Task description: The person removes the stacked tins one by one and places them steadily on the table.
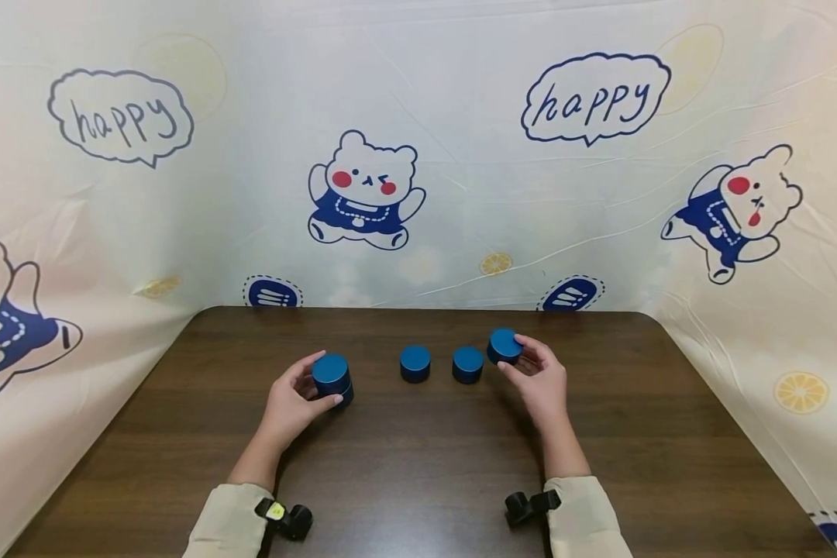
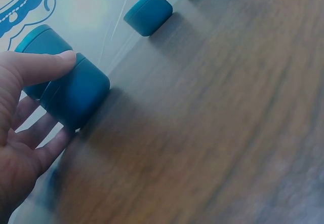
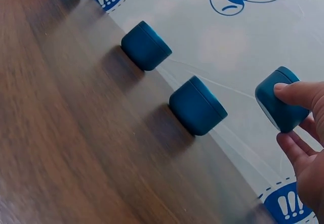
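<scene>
Two small round blue jars stand one on the other at the left of the table. My left hand point(image 1: 291, 403) grips this stack from its left side, thumb in front and fingers behind. In the left wrist view the upper jar point(image 2: 44, 40) sits slightly askew on the lower jar point(image 2: 83, 92), and the thumb lies across the joint. At the right, my right hand point(image 1: 542, 381) pinches another blue jar point(image 1: 503, 344) between thumb and fingers. The right wrist view shows that jar point(image 3: 281, 100) raised off the table and tilted, its pale underside partly visible.
Two more blue jars, the left one point(image 1: 415, 364) and the right one point(image 1: 467, 365), stand apart between my hands on the brown wooden table point(image 1: 418, 465). A printed cloth point(image 1: 460, 194) with cartoon bears hangs behind the table's far edge and along its sides.
</scene>
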The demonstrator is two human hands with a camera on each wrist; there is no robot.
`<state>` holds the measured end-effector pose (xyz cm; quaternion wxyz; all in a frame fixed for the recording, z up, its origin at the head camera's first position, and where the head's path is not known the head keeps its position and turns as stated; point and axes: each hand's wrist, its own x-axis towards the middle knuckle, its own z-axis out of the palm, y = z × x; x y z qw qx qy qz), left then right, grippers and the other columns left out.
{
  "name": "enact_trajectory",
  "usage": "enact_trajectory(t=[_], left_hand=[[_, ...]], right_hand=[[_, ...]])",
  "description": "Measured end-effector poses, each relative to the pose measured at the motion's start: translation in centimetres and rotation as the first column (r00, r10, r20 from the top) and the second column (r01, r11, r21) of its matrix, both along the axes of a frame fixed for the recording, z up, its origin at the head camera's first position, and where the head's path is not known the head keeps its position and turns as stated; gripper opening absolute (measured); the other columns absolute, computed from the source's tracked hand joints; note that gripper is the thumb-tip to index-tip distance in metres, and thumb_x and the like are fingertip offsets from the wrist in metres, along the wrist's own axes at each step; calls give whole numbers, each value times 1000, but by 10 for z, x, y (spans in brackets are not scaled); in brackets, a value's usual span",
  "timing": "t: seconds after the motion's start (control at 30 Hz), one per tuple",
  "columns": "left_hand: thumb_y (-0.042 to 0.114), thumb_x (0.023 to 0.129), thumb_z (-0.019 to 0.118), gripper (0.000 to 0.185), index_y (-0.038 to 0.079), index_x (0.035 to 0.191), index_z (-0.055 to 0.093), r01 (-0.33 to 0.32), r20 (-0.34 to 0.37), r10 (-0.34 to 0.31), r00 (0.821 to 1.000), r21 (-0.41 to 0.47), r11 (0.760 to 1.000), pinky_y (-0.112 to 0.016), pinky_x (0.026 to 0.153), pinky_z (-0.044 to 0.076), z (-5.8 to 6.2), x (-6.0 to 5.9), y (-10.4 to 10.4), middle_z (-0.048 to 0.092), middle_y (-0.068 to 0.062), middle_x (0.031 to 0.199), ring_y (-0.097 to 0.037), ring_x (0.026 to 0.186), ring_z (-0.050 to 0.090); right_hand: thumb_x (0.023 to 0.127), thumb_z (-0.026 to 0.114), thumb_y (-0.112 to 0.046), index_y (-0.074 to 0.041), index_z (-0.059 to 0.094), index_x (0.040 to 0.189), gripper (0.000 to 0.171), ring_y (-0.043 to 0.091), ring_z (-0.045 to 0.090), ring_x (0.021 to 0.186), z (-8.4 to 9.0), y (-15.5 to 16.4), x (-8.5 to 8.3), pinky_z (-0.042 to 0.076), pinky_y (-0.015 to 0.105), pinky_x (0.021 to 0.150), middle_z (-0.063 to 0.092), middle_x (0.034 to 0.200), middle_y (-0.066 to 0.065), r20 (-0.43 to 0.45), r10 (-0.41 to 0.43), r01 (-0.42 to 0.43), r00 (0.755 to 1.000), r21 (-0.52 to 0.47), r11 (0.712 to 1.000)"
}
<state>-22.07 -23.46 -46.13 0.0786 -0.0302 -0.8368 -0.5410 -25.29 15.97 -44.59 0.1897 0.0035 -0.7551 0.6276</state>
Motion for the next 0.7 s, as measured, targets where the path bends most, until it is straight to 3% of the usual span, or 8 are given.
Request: enact_trajectory(t=[0.7], left_hand=[[12, 77, 84, 76, 11, 143, 47, -1, -15, 1, 1000, -15, 1000, -50, 99, 46, -3, -2, -1, 52, -20, 135, -37, 120, 53]], right_hand=[[80, 80, -4, -9, 62, 128, 51, 30, 60, 113, -9, 16, -4, 49, 38, 96, 59, 128, 16, 150, -28, 25, 988, 27, 999]])
